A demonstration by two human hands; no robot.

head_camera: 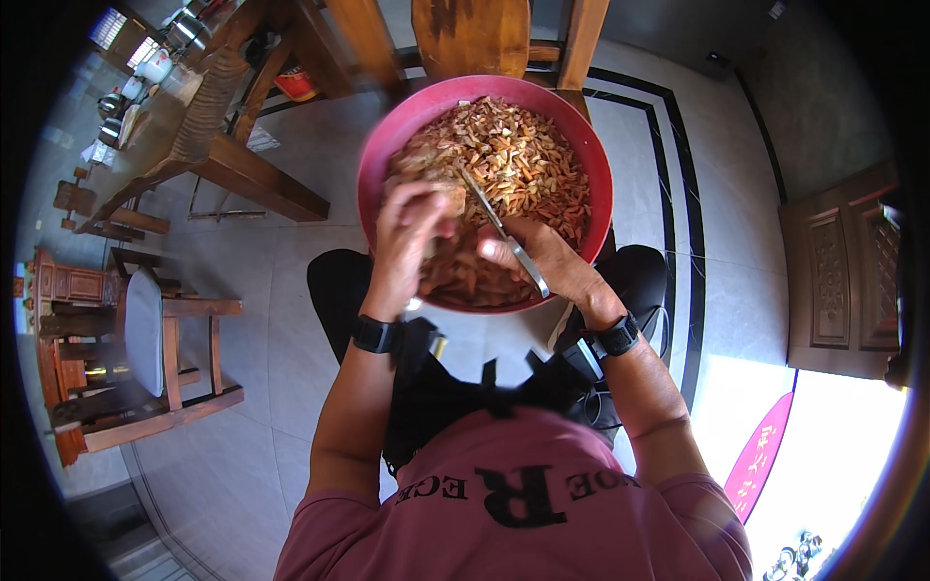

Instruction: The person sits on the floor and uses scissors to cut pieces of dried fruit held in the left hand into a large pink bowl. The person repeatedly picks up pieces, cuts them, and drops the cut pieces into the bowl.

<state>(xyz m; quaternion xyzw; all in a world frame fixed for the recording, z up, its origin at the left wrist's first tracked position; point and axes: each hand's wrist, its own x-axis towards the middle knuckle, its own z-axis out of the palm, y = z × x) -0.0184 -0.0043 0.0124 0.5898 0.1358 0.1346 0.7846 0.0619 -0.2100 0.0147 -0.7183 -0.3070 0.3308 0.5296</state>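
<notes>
A round red plastic basin (599, 181) stands in front of me, filled with small chopped orange-brown pieces (530, 156). Over its lower right part, my right hand (534, 254) grips a metal knife (501, 229), whose narrow blade points up and to the left. The blurred left hand (418, 225) is over the left side of the basin, its fingers bent beside a pale orange-brown lump (452, 194). Whether the fingers hold that lump, I cannot tell. More reddish-brown pieces lie in shade below the hands.
Behind the basin stands a wooden chair (471, 36). A wooden table (247, 178) with pots and cups is at the upper left, above a cushioned wooden chair (171, 334). My knees flank the basin. A carved wooden door (835, 279) is at right.
</notes>
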